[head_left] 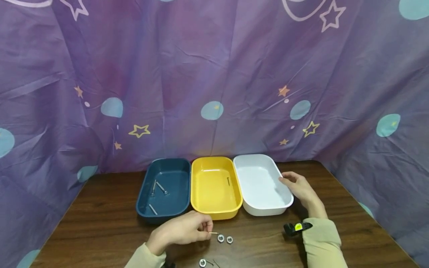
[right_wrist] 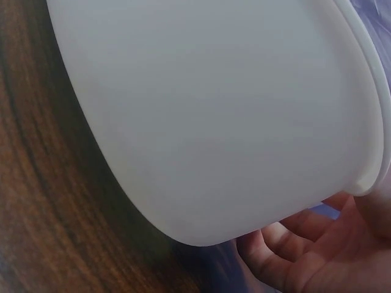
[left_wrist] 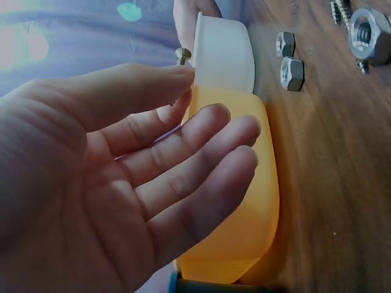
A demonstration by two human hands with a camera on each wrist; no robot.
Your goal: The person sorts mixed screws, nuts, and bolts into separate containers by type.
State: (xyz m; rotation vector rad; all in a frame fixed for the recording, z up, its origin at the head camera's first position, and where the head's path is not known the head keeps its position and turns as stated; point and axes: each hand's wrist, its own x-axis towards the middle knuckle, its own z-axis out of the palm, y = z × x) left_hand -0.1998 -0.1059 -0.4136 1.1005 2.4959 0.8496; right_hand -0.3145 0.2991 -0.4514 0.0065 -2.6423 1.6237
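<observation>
Thumb and index finger of my left hand [head_left: 184, 227] pinch a small brass-coloured screw [left_wrist: 182, 56], its flat head up in the left wrist view; the other fingers are loosely bent. That hand is just in front of the yellow tray [head_left: 216, 215], low over the table. Two hex nuts [head_left: 220, 238] lie close beside the screw. My right hand [head_left: 301, 190] grips the right rim of the white tray [head_left: 258, 182], thumb at the rim and fingers [right_wrist: 269, 256] against the outer wall. Nothing lies inside the white tray.
Left of the yellow tray, which has one dark screw [head_left: 228, 181] inside, a dark blue tray [head_left: 142, 213] contains three bolts [head_left: 162, 188]. Another nut [head_left: 202, 262] and some thin screws [head_left: 216, 263] lie at the near edge of view. A purple patterned cloth [head_left: 214, 74] hangs behind the table.
</observation>
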